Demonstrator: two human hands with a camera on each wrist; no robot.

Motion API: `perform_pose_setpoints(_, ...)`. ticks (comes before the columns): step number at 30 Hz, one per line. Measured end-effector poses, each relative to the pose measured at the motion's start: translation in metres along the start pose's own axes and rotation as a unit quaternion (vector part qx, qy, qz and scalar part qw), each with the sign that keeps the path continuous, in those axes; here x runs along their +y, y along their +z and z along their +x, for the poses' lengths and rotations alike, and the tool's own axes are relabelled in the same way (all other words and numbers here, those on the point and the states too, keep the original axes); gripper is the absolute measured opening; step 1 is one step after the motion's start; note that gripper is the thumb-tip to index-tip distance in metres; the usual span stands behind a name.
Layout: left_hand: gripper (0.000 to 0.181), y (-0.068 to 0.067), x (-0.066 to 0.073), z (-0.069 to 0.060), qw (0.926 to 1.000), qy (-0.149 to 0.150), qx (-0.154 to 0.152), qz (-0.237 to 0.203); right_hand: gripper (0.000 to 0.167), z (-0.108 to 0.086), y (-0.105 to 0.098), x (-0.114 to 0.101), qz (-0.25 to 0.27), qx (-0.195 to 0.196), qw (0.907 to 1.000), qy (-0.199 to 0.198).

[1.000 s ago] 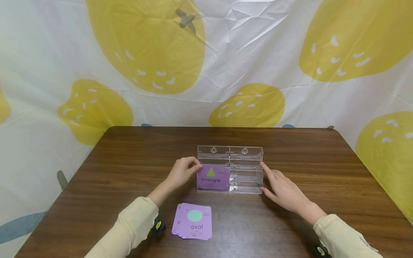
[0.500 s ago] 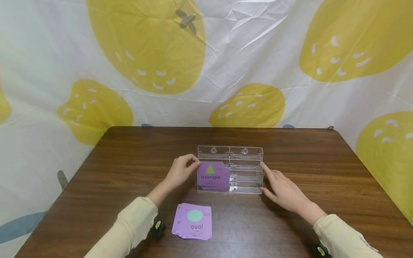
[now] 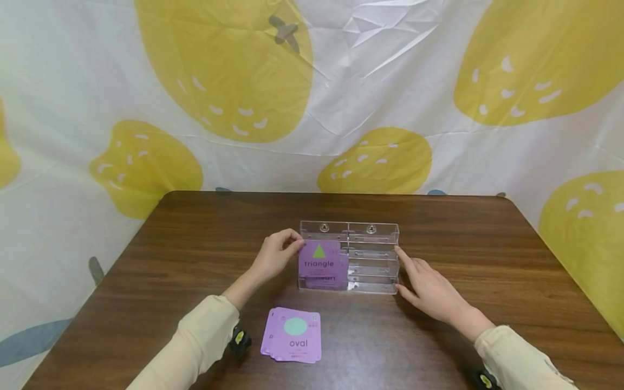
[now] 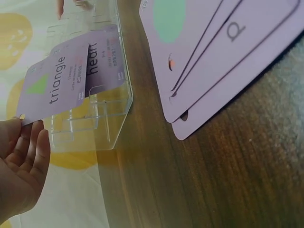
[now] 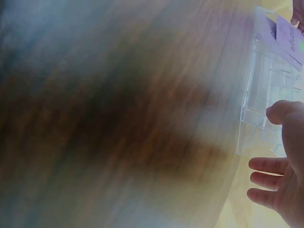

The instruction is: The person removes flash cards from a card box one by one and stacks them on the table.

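My left hand (image 3: 274,254) pinches the upper left corner of a purple triangle card (image 3: 319,261) between thumb and fingers. That card stands in front of a purple heart card (image 3: 336,281), whose printed word shows below it; both are in the left column of a clear plastic card holder (image 3: 372,287). In the left wrist view the triangle card (image 4: 57,88) is raised and offset from the heart card (image 4: 107,61). My right hand (image 3: 433,287) rests its fingertips and thumb against the holder's right side, fingers fairly straight.
A loose stack of purple cards, with the oval card (image 3: 297,338) on top, lies on the brown wooden table (image 3: 385,346) in front of the holder. A fabric backdrop with yellow fruit prints (image 3: 375,160) hangs behind the table.
The triangle card has risen with my left hand, and the heart card's word has come into view below it. My right hand stays against the holder.
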State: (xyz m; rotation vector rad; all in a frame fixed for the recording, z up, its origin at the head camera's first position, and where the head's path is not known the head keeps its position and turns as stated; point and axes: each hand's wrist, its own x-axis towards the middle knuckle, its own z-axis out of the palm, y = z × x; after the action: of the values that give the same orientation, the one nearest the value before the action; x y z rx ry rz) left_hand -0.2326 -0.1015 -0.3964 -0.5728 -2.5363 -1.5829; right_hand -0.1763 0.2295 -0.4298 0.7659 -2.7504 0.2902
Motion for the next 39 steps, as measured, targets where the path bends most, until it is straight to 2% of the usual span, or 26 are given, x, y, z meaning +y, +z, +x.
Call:
perform_pose_setpoints(11,0.01,-0.001,0.004,0.0,0.9994,-0.008,0.012,-0.031,0.078,0.0,0.001,0.0,-0.002,0.007,1.0,-0.005)
perform_pose_setpoints(18,0.011,-0.008,0.026,-0.006,0.9985,-0.023,0.013,-0.049,0.078,0.0,0.001,0.0,-0.002,0.01,0.9999,-0.007)
perform_pose_setpoints(20,0.01,-0.01,0.028,-0.007,0.9982,-0.022,0.015,-0.054,0.078,0.0,0.001,0.001,-0.002,0.009,0.9999,-0.006)
perform_pose_setpoints(27,0.012,-0.009,0.004,-0.003,0.9972,-0.03,0.021,-0.065,0.078,0.0,0.001,0.0,0.0,0.006,1.0,-0.004)
perform_pose_setpoints(39,0.012,-0.013,0.001,-0.015,0.9951,-0.058,0.014,-0.079,0.078,0.0,0.0,0.0,-0.002,0.007,1.0,-0.006)
